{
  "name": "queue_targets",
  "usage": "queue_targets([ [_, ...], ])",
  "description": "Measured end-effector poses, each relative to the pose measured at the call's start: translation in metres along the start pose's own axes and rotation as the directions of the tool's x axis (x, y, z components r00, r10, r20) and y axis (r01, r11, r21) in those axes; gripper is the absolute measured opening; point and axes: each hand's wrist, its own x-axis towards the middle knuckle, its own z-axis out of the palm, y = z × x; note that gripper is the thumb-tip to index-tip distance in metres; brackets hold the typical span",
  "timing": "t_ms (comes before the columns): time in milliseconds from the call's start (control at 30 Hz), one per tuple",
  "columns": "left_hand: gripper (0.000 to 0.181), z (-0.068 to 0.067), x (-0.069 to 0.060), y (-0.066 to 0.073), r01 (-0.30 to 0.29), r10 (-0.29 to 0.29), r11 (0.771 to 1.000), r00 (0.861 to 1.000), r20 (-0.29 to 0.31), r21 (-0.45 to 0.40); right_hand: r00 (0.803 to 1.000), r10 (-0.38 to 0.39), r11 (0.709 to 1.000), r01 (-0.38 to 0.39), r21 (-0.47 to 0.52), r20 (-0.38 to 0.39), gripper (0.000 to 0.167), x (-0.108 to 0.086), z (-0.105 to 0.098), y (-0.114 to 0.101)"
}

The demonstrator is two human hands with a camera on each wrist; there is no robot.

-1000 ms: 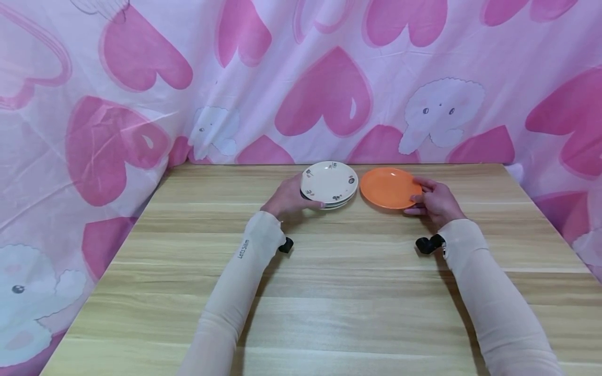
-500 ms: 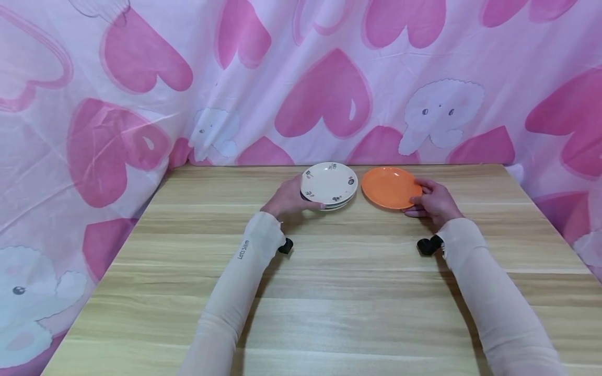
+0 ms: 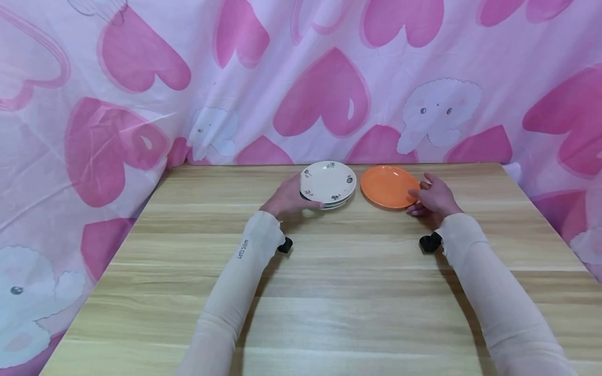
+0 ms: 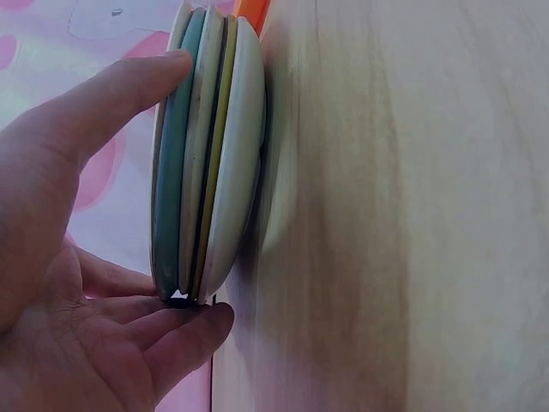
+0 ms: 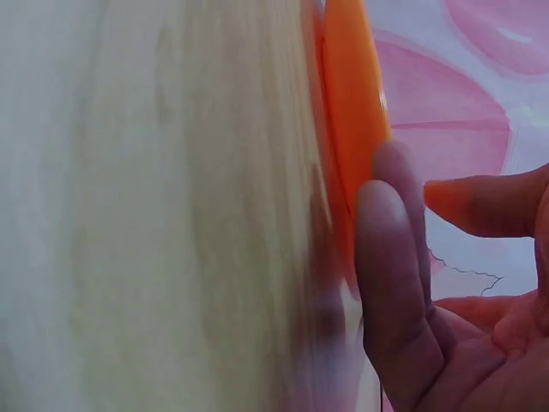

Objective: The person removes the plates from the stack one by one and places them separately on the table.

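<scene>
left hand (image 3: 289, 196) at the outer side of a stack of plates (image 3: 327, 183), toward the far edge of the wooden counter (image 3: 352, 287); its grip is holding the stack, thumb (image 4: 129, 90) against the rims on one side, fingers (image 4: 193, 343) at the edge round from it. seen from the left wrist, the stack shows several layers: a teal plate (image 4: 176, 189) near the top, a thin yellow rim lower down, a pale plate (image 4: 242, 146) at the bottom. top plate cream, small dark motifs spaced round its border. just beside the stack, on its right, an orange plate (image 3: 388, 187) lies face up on the counter, a narrow gap between the two. right hand (image 3: 435, 197) at the orange plate's right edge; its grip is wide, thumb (image 5: 485, 206) standing clear of the fingers (image 5: 390, 266), which extend by the rim; whether they touch it cannot be told. pale sleeves (image 3: 240, 292) on both arms, dark lettering on the left one; a small black piece (image 3: 430, 243) sits at each wrist. behind the counter hangs a pink cloth (image 3: 322, 99) printed with hearts and fluffy white animals.
</scene>
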Motion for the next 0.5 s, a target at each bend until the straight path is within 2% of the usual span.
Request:
queue_targets([
  [133,0.106,0.0,0.001,0.0,-0.021,0.021,1.0,1.0,0.001,-0.001,1.0,-0.021,0.997,0.02,-0.077,-0.018,0.089,0.0,-0.002,-0.005],
  [267,0.103,0.001,0.001,0.001,-0.05,0.05,0.999,0.999,-0.003,0.019,0.996,-0.048,0.986,0.035,-0.161,-0.077,0.087,-0.002,-0.003,-0.01],
  [367,0.103,0.002,0.001,0.001,-0.036,0.036,0.999,0.999,-0.002,0.01,0.99,-0.063,0.982,0.039,-0.186,-0.126,0.086,-0.004,-0.002,-0.014],
  [500,0.106,0.003,0.0,0.002,-0.005,0.005,1.0,1.0,-0.005,0.006,0.982,-0.083,0.986,0.055,-0.16,-0.17,0.082,-0.005,0.003,-0.021],
])
